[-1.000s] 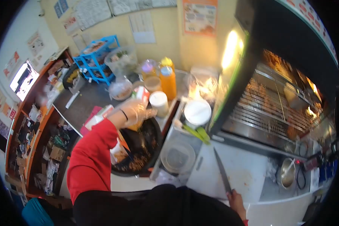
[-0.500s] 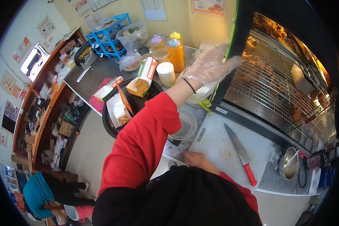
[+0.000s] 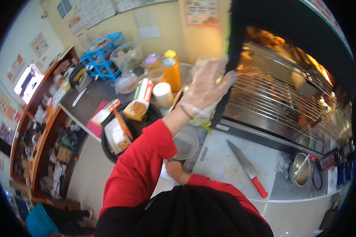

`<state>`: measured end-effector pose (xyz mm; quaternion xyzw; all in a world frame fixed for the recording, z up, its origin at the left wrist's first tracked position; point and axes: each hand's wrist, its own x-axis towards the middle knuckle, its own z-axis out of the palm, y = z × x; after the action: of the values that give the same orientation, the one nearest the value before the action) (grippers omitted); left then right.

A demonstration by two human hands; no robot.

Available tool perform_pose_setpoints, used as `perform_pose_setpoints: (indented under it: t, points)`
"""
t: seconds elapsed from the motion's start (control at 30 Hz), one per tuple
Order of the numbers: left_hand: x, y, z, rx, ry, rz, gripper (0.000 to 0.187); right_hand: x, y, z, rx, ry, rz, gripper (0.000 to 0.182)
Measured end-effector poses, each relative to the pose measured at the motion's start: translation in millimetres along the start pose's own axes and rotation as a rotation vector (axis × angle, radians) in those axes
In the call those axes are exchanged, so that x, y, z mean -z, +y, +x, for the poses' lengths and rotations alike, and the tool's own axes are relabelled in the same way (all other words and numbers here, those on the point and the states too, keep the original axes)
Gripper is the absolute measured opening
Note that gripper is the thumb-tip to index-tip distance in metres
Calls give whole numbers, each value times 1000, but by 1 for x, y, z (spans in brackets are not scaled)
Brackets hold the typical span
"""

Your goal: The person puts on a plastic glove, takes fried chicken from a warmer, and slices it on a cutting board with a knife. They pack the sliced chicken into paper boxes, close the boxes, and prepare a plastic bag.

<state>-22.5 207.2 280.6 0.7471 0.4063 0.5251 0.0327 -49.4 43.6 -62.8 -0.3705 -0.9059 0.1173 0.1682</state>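
Head view: shows clear-gloved left hand [image 3: 207,89] spread open and empty beside black-framed lit cabinet [image 3: 284,89], and bare right hand [image 3: 175,170], grip unclear, near round translucent tub [image 3: 185,144].

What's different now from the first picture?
The right hand let go of the knife, which now lies on the white board, and moved left. The gloved left hand moved right, from the black pan to near the glass cabinet. The orange bottle and blue rack stayed put.

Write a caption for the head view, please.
Gloved left hand near the lit cabinet, red-handled knife on the white board.
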Motion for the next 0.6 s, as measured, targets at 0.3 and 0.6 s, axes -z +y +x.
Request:
perform_pose_setpoints:
  t: [0.3,0.6]
  points:
    - [-64,42,4,43,-146,-241,50,39,10,-26,188,-110,250,22]
    - [-88,93,87,-348,166,36,37,193,135,-204,-462,-146,518,36]
